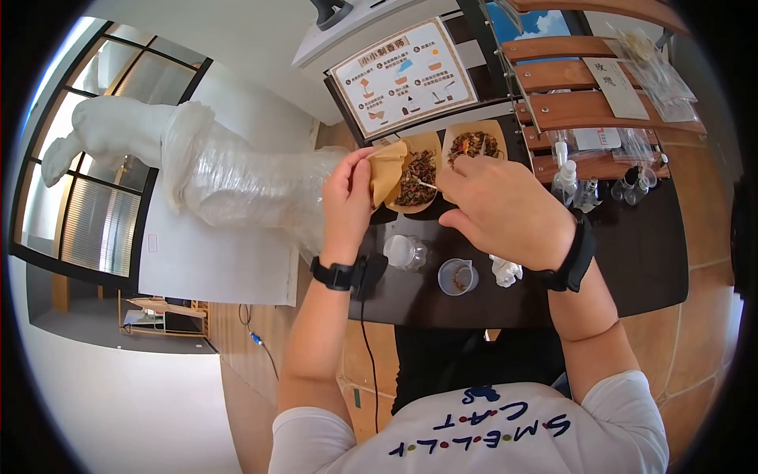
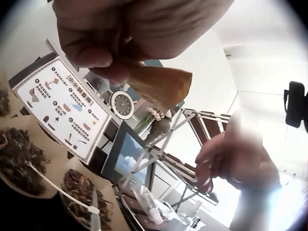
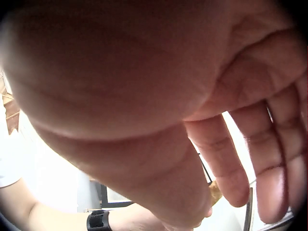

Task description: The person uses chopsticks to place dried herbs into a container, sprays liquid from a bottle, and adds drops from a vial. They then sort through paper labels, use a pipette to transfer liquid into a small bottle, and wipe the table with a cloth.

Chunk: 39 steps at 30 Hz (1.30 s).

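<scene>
My left hand (image 1: 347,189) pinches a tan paper pouch (image 1: 388,172), which overlaps the edge of a paper tray (image 1: 429,143) of dried flowers and herbs in the head view. In the left wrist view, the pouch (image 2: 161,86) sticks out from between thumb and fingers; its inside is hidden. A thin white stick (image 1: 427,186) lies across the herbs. Over the second herb tray (image 1: 493,126) is my right hand (image 1: 505,209), its thumb apart from the fingers. The right wrist view shows those fingers (image 3: 269,159) relaxed and holding nothing.
Nearer me on the dark table (image 1: 632,272) stand a clear jar (image 1: 405,253), a plastic cup (image 1: 458,277) and a crumpled tissue (image 1: 506,271). Small bottles (image 1: 565,182) line the right, below a wooden rack (image 1: 584,75). An instruction sign (image 1: 404,77) leans behind. A wrapped statue (image 1: 245,186) stands left.
</scene>
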Each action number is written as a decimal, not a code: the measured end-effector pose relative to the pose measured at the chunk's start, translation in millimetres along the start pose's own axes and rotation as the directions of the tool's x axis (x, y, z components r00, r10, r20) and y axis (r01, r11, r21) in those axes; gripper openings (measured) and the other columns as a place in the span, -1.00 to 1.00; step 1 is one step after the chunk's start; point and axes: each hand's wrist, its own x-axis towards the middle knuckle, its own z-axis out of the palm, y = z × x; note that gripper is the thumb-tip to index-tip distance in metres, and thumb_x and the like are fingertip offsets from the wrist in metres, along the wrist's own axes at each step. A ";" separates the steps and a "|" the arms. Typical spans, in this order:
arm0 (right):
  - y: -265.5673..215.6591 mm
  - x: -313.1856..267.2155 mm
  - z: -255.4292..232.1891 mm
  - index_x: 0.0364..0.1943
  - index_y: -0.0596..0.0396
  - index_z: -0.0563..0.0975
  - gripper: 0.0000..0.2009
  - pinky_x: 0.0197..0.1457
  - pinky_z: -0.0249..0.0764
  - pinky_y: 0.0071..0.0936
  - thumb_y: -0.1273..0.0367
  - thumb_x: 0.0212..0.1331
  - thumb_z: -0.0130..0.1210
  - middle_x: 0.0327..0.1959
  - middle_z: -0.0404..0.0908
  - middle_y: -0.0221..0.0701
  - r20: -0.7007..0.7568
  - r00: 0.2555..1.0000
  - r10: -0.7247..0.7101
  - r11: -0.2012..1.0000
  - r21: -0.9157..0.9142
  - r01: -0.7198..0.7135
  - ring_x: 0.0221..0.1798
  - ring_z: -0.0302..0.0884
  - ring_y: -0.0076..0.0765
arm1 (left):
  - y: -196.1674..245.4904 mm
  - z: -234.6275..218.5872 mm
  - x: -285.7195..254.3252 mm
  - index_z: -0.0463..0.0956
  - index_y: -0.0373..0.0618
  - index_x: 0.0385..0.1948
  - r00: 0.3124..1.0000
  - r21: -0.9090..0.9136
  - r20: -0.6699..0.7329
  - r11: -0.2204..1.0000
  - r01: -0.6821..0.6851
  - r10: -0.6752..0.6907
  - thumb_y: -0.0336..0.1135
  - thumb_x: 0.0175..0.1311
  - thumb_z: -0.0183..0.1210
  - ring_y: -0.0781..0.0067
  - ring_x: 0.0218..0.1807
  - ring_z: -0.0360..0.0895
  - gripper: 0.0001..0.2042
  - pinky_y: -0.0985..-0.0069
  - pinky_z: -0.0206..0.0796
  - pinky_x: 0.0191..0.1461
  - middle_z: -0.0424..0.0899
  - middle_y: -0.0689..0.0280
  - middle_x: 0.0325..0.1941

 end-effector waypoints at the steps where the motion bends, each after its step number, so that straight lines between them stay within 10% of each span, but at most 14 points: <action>1: -1.0 1.4 -0.2 -0.22 0.13 0.54 -0.75 -0.17 0.54 -0.26 0.31 0.13 0.32 -0.32 0.59 -0.26 0.012 1.000 -0.011 1.000 0.008 0.011 -0.22 0.64 -0.13 | 5.1 3.0 -7.0 0.62 -0.21 0.01 1.000 -0.037 -0.019 0.999 0.002 -0.003 -0.25 0.55 0.08 0.70 -0.27 0.54 -0.74 0.65 0.41 -0.16 0.70 0.39 -0.26; 8: -9.4 10.7 -4.2 -0.10 0.13 0.49 -0.72 -0.12 0.48 -0.16 0.42 0.13 0.28 -0.22 0.53 -0.23 -0.007 1.000 0.002 0.989 0.146 -0.001 -0.11 0.56 0.03 | 28.0 6.7 -42.1 0.56 -0.22 0.10 0.990 -0.317 0.071 0.938 0.137 -0.121 -0.31 0.60 0.00 0.69 -0.05 0.55 -0.74 0.66 0.40 0.06 0.68 0.38 -0.06; 33: -6.3 12.9 4.8 -0.19 0.09 0.60 -0.82 -0.20 0.52 -0.19 0.54 0.11 0.11 -0.32 0.61 -0.29 -0.006 0.995 -0.103 0.975 0.196 0.103 -0.24 0.64 -0.04 | 39.0 15.7 -79.4 0.47 -0.24 0.23 0.929 -0.395 0.221 0.843 0.364 -0.298 -0.21 0.63 -0.04 0.61 0.05 0.55 -0.65 0.61 0.39 0.11 0.62 0.37 0.03; 36: -6.0 12.4 5.3 -0.21 0.10 0.61 -0.82 -0.18 0.52 -0.19 0.54 0.10 0.12 -0.31 0.62 -0.29 0.022 0.994 -0.110 0.979 0.177 0.104 -0.23 0.64 -0.05 | 40.4 13.4 -81.9 0.45 -0.23 0.26 0.974 -0.449 0.184 0.871 0.201 -0.130 -0.16 0.57 0.06 0.52 0.06 0.52 -0.60 0.56 0.42 0.07 0.56 0.30 0.11; 39: -6.8 11.2 7.1 -0.22 0.09 0.61 -0.83 -0.17 0.53 -0.20 0.54 0.09 0.13 -0.32 0.61 -0.29 0.011 0.994 -0.108 0.978 0.179 0.105 -0.22 0.63 -0.06 | 51.3 13.1 -83.9 0.43 -0.22 0.27 0.978 -0.130 0.067 0.974 -0.187 0.197 -0.27 0.44 0.20 0.47 0.03 0.49 -0.58 0.52 0.44 0.02 0.51 0.24 0.11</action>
